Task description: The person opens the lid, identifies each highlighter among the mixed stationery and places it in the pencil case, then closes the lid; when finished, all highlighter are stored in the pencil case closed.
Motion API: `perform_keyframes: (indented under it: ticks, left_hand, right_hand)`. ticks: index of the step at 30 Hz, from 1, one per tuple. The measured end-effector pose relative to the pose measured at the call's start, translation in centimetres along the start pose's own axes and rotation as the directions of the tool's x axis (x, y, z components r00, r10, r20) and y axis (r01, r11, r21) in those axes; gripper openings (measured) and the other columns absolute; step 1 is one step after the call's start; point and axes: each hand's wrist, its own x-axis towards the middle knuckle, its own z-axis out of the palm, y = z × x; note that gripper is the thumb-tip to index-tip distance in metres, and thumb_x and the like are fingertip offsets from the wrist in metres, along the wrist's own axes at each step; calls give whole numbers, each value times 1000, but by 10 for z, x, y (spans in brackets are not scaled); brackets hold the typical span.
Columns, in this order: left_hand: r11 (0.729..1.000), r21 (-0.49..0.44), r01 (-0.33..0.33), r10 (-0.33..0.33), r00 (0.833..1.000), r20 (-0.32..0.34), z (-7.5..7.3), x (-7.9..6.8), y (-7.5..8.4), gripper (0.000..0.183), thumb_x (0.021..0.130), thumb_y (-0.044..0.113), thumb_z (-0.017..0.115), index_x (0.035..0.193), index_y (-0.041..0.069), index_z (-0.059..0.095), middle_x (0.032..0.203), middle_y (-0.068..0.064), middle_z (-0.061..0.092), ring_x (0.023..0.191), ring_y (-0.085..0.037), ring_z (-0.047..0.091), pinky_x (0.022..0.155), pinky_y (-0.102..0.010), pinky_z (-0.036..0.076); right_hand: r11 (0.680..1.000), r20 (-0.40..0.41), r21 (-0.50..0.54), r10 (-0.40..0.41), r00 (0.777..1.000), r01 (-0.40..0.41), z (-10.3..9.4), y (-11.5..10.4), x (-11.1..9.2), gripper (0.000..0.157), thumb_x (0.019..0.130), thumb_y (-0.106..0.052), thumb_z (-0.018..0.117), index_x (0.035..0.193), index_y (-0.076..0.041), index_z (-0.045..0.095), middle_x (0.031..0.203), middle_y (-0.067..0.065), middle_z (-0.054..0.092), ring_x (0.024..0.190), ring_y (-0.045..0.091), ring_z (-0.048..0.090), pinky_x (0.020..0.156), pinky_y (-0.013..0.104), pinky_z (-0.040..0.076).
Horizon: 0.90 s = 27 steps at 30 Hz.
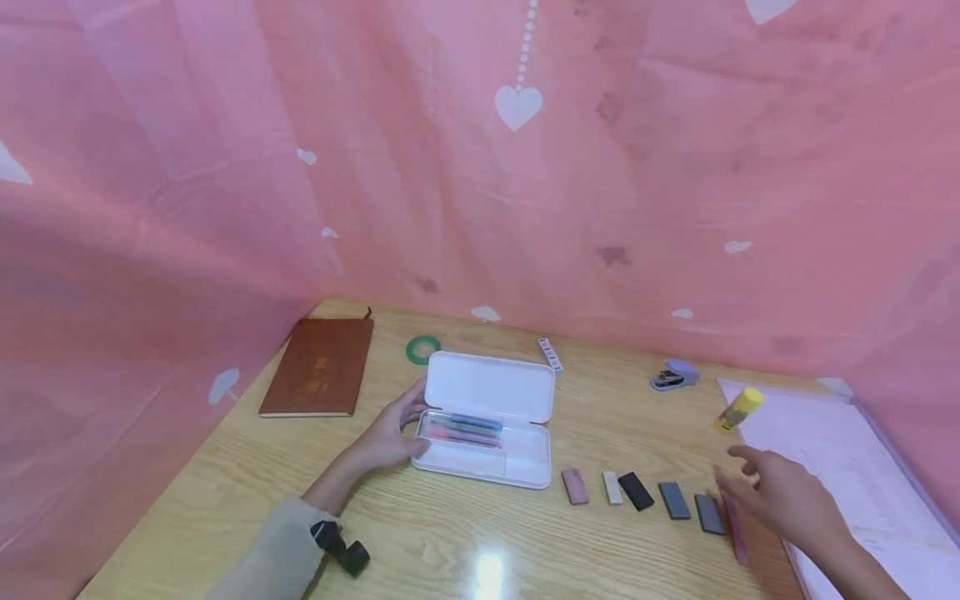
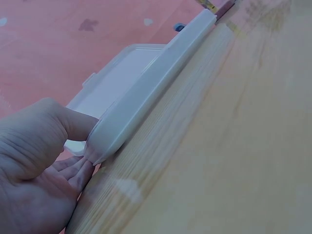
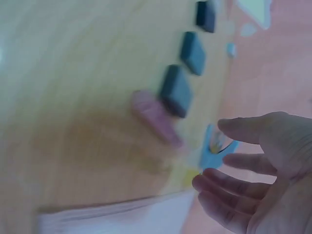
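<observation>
A white pencil case (image 1: pixel 480 475) lies with its lid (image 1: pixel 491 387) raised, several pens (image 1: pixel 465 429) in its back compartment. My left hand (image 1: pixel 390 433) grips its left end; in the left wrist view the thumb is over the rim of the case wall (image 2: pixel 134 112), with the other fingers low at the corner. My right hand (image 1: pixel 787 496) hovers at the right with fingers spread and slightly bent, holding nothing. Close to its fingertips are a slim pink object (image 1: pixel 737 533), blurred in the right wrist view, and a grey block (image 1: pixel 709 514).
Leftward from the grey block run a blue-grey block (image 1: pixel 674 501), a black block (image 1: pixel 636 492), a white one (image 1: pixel 612 488) and a pink one (image 1: pixel 575 486). Behind are a yellow glue stick (image 1: pixel 738 410), stapler (image 1: pixel 675 375), green tape roll (image 1: pixel 423 349) and brown notebook (image 1: pixel 322 367). Papers (image 1: pixel 847 450) lie right.
</observation>
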Motion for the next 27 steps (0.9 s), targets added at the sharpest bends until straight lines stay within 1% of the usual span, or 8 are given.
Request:
perform_keyframes:
  ticks: [2, 4, 7, 9, 15, 21, 24, 27]
  left_hand:
    - [1000, 10, 3, -3, 1000, -3, -1, 0, 0, 98, 72, -11, 66, 151, 1, 8, 137, -25, 43, 125, -37, 45, 110, -49, 31]
    - [1000, 14, 5, -5, 1000, -4, -1, -1, -1, 98, 73, -11, 66, 150, 1, 9, 137, -25, 43, 126, -37, 45, 110, -49, 31]
    - [1000, 6, -3, 3, 1000, -4, -1, -1, -1, 97, 73, -11, 67, 150, 1, 9, 137, -25, 43, 126, -38, 45, 110, -49, 31]
    - [1000, -11, -13, 13, 1000, 0, -1, -1, -1, 97, 73, -11, 66, 150, 1, 9, 137, -26, 42, 126, -39, 44, 110, -50, 31]
    - [999, -21, -24, 25, 1000, 7, 0, -2, -3, 97, 74, -12, 66, 150, 1, 9, 138, -25, 41, 126, -39, 44, 110, -50, 30]
    - [1000, -16, -20, 20, 1000, 11, 0, -2, -2, 97, 75, -11, 65, 151, 2, 8, 138, -25, 40, 127, -38, 43, 111, -50, 29]
    - [1000, -14, -6, 6, 1000, 6, 1, -1, 1, 97, 75, -11, 66, 151, 4, 8, 139, -24, 40, 127, -37, 43, 111, -50, 29]
    - [1000, 7, 8, -7, 1000, -13, 0, 1, -11, 99, 75, -9, 67, 152, 12, 9, 140, -17, 42, 128, -32, 44, 112, -46, 30]
  right_hand:
    - [999, 41, 3, 36, 999, -36, 6, 9, -2, 63, 90, -46, 56, 119, 10, 57, 88, 18, 68, 70, 27, 64, 48, 41, 49]
    - [998, 74, 3, 59, 995, -60, 12, 13, -2, 57, 91, -43, 55, 114, 9, 60, 83, 11, 69, 69, 24, 63, 50, 41, 48]
    - [998, 91, 16, 66, 994, -68, 20, 15, 0, 40, 87, -33, 62, 103, 4, 67, 77, 2, 68, 66, 18, 61, 51, 37, 47]
    - [996, 93, 16, 83, 992, -85, 23, 14, 1, 32, 84, -27, 64, 99, 2, 68, 77, 1, 68, 64, 15, 59, 50, 35, 45]
    - [993, 93, 23, 116, 989, -118, 24, 11, 7, 33, 85, -19, 63, 105, 8, 65, 74, 4, 68, 62, 14, 56, 51, 35, 46]
    - [999, 29, 31, 12, 999, -13, 11, 1, 9, 32, 83, -13, 64, 107, 8, 64, 71, 4, 67, 54, 13, 57, 48, 35, 47]
    - [998, -12, 36, -49, 999, 50, 2, -17, 12, 31, 85, -15, 64, 107, 6, 65, 72, 4, 68, 54, 13, 57, 44, 31, 45]
    - [988, -78, 41, -146, 986, 149, -2, -43, 22, 26, 87, -18, 64, 105, 2, 67, 72, 3, 68, 58, 14, 60, 44, 29, 45]
